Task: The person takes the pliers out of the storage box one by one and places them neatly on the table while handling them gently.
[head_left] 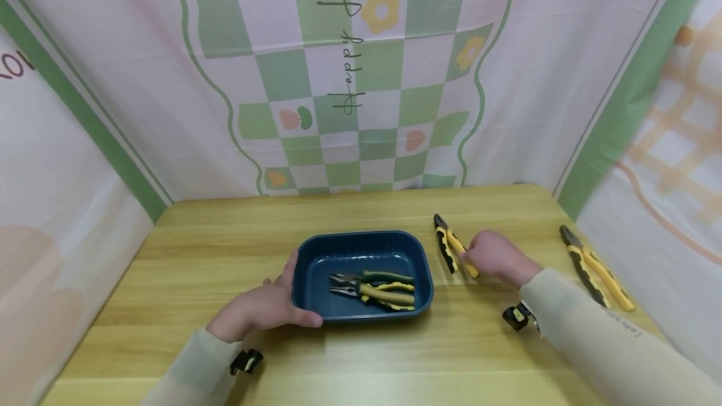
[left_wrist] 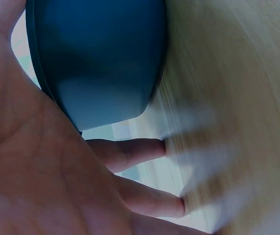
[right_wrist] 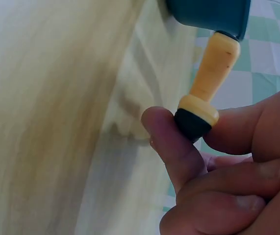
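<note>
My right hand (head_left: 496,257) pinches one handle of a pair of yellow-and-black pliers (head_left: 445,243) between thumb and index finger. Its dark jaws point away, to the right of a dark blue tray (head_left: 361,237). Up close, the right wrist view has the held handle (right_wrist: 213,73) with its black end at the fingertips, the other fingers curled into the palm. At the tray's left front corner, my left hand (head_left: 265,306) rests with thumb along the front rim and index finger up the left side. In the left wrist view, other fingers (left_wrist: 152,198) reach down to the table.
Several pliers (head_left: 389,294) with green and yellow handles lie overlapping inside the tray. Another large pair of yellow-and-black pliers (head_left: 586,262) lies near the table's right edge, beside my right forearm. A patterned cloth (head_left: 361,80) hangs behind the wooden table (head_left: 225,224).
</note>
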A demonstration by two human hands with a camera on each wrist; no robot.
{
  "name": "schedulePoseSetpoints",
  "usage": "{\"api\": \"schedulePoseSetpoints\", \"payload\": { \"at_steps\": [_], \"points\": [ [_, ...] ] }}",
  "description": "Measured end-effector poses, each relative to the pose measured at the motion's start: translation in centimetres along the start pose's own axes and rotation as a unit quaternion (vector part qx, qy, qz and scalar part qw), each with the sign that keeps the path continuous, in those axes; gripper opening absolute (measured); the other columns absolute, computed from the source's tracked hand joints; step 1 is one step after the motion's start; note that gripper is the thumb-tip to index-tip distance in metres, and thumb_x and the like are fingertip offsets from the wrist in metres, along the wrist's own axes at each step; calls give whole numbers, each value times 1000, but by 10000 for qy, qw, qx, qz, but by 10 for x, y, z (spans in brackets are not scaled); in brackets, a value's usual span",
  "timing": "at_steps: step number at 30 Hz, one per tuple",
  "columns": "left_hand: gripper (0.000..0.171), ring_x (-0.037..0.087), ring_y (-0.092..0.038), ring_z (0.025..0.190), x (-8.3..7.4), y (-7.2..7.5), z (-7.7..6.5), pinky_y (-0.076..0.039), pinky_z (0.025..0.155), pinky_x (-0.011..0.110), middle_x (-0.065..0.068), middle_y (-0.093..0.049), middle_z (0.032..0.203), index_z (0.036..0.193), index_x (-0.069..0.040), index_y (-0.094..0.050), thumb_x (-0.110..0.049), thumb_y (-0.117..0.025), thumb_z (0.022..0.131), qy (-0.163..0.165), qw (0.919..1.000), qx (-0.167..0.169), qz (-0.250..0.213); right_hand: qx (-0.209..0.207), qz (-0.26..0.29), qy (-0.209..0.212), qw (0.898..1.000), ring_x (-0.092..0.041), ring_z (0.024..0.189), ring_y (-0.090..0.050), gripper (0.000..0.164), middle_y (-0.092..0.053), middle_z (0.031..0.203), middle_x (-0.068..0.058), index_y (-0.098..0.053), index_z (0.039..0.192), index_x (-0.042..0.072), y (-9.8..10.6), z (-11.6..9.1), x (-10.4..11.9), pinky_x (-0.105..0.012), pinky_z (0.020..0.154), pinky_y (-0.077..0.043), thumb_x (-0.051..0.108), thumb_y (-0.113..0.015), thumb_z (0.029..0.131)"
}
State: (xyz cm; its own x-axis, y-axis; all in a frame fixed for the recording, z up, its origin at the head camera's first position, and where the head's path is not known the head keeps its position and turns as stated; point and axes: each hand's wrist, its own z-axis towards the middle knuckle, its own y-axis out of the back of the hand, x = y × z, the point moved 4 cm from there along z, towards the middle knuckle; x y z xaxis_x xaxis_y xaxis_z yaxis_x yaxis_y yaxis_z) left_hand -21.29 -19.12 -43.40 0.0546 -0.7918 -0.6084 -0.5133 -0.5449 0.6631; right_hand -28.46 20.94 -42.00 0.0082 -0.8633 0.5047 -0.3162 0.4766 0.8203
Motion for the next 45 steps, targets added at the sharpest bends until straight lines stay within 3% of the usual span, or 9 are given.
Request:
{"api": "schedulePoseSetpoints", "payload": {
  "at_steps": [18, 24, 28, 32, 39, 42, 45],
  "points": [
    [134, 56, -3, 129, 0, 0, -1, -21, 96, 66, 15, -11, 153, 145, -26, 22, -63, -76, 62, -54, 10000, -8, 61, 103, -935, 254, 9952, -13, 44, -42, 29, -47, 52, 0, -51, 55, 12, -5, 1, 2, -31, 46, -40, 17, -63, 81],
    [134, 57, -3, 129, 0, 0, -1, -22, 96, 65, 15, -11, 153, 145, -26, 23, -63, -76, 62, -30, 10000, -9, 72, 223, -1497, 213, 9882, -17, 49, -48, 35, -51, 57, -2, -54, 56, 12, 1, 0, 12, -34, 52, -42, 24, -57, 89],
    [134, 57, -3, 129, -1, 0, -1, -23, 96, 65, 15, -12, 153, 145, -25, 22, -63, -76, 62, -29, 10000, -5, 56, -39, -1726, 396, 9842, -18, 53, -49, 32, -52, 61, -1, -56, 63, 13, 5, 2, 22, -38, 56, -43, 30, -58, 89],
    [134, 57, -3, 129, -1, 0, -1, -23, 96, 65, 15, -12, 153, 145, -26, 23, -63, -76, 62, -11, 10000, -2, 38, -314, -1946, 858, 9766, -16, 55, -49, 24, -53, 62, 2, -57, 69, 15, 2, 8, 32, -38, 54, -42, 31, -64, 85],
    [134, 57, -3, 129, 0, 0, 0, -23, 96, 65, 15, -12, 153, 145, -26, 23, -64, -76, 62, -29, 10000, 13, 43, -234, -2217, 959, 9701, -20, 67, -59, 26, -63, 79, -4, -66, 85, 7, -12, 11, 39, -41, 59, -49, 31, -74, 78],
    [135, 57, -3, 129, 0, 0, 0, -23, 96, 64, 16, -13, 153, 145, -26, 23, -64, -75, 62, -46, 10000, 16, 62, -226, -2220, 937, 9703, -20, 65, -59, 24, -63, 78, -5, -65, 81, 7, -13, 9, 40, -40, 56, -49, 30, -75, 77],
    [134, 57, -3, 129, 0, 0, 1, -23, 96, 64, 16, -12, 153, 145, -27, 24, -64, -76, 62, -62, 10000, 29, 32, -168, -2181, 727, 9731, -17, 56, -53, 27, -57, 67, -1, -58, 67, 13, -13, 6, 38, -36, 49, -45, 30, -77, 75]
  ]
}}
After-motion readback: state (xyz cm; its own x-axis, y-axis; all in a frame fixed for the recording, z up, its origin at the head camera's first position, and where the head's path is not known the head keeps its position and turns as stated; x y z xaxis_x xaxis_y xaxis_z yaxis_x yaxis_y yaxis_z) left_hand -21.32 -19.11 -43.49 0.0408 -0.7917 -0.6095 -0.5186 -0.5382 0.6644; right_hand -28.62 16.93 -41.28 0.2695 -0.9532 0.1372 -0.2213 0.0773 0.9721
